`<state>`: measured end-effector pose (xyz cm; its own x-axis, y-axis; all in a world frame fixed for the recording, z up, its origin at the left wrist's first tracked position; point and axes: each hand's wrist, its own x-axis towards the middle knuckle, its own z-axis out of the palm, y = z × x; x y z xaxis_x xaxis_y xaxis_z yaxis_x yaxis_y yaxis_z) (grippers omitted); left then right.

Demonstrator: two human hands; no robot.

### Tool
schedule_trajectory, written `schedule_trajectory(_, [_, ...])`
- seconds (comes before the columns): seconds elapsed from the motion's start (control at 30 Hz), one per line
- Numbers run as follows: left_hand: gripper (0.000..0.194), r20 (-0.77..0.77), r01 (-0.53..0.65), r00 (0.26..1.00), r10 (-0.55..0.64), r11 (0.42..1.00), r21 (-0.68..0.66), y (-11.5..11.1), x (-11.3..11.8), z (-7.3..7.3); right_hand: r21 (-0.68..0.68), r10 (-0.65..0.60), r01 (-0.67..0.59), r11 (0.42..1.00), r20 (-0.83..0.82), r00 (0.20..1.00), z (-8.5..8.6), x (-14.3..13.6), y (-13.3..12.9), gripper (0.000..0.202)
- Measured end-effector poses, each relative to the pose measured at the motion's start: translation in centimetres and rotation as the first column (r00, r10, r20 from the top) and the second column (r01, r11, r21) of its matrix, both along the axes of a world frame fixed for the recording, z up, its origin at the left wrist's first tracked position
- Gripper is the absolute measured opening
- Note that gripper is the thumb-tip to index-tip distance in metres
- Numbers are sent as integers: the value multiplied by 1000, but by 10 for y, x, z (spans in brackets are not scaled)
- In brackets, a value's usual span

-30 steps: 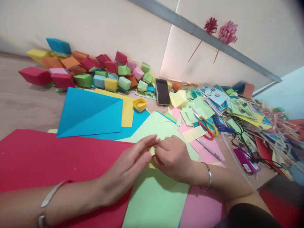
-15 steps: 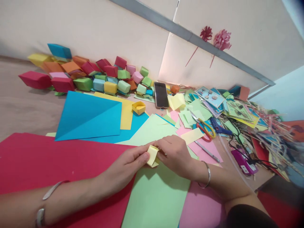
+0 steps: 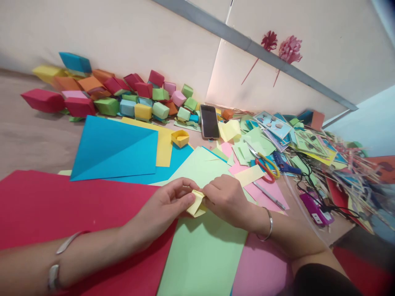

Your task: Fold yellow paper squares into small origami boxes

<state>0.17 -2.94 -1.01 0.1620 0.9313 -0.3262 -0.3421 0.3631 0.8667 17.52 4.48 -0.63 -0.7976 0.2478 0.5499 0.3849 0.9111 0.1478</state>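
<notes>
A small pale yellow folded paper box point(image 3: 195, 204) is held between my two hands, over a light green paper sheet point(image 3: 203, 255). My left hand point(image 3: 163, 207) pinches its left side, thumb on the near face and fingers curled behind. At its right edge my right hand point(image 3: 226, 201) is closed, thumb and fingers pressed on the paper; the fingertips are partly hidden. Beyond the hands sits an open yellow paper box point(image 3: 180, 138). Red paper point(image 3: 77, 213) lies under my left forearm and pink paper point(image 3: 262, 267) under my right.
Several coloured paper boxes point(image 3: 108, 106) are piled along the wall. A phone point(image 3: 210, 122) lies beside them. To the right are scissors point(image 3: 267, 166), a cutter knife point(image 3: 269, 195), a blue glue gun point(image 3: 285, 163), a purple power strip point(image 3: 315, 209) and paper scraps. Blue sheets point(image 3: 117, 150) lie at left.
My left fingers have lifted and bent more behind the pale yellow box, which has tilted slightly leftward. My right hand stays at its right edge. The view has shifted a little.
</notes>
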Motion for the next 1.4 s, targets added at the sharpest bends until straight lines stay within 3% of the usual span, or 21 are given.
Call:
schedule_trajectory(0.17, [31,135,-56,989,65,996,-70,4,-2,-2,-167,-59,77,983,109,992,7,3,-2,28])
schedule_trajectory(0.4, [30,199,17,980,7,993,-120,3,-1,-5,-76,-86,93,993,86,993,2,5,-5,30])
schedule_trajectory(0.53, [32,222,29,975,-1,992,-123,4,-1,-6,-92,-49,58,994,95,994,4,6,-6,26])
schedule_trajectory(0.67, [31,185,3,982,28,986,-167,6,-2,-6,-95,-72,85,992,129,989,6,4,-4,28])
schedule_trajectory(0.8, [30,167,1,986,27,986,-170,5,-2,-5,-12,-130,131,991,80,988,9,1,-6,30])
schedule_trajectory(0.93, [31,134,18,991,4,987,-162,4,-2,-3,29,-33,31,999,70,997,12,1,-11,33])
schedule_trajectory(1.17, [27,54,24,998,-16,988,-153,5,-3,-4,-53,21,-21,998,7,1000,12,0,-12,33])
schedule_trajectory(1.4, [29,11,11,1000,-10,997,-76,4,-3,0,-117,-21,15,993,-56,998,12,-2,-8,29])
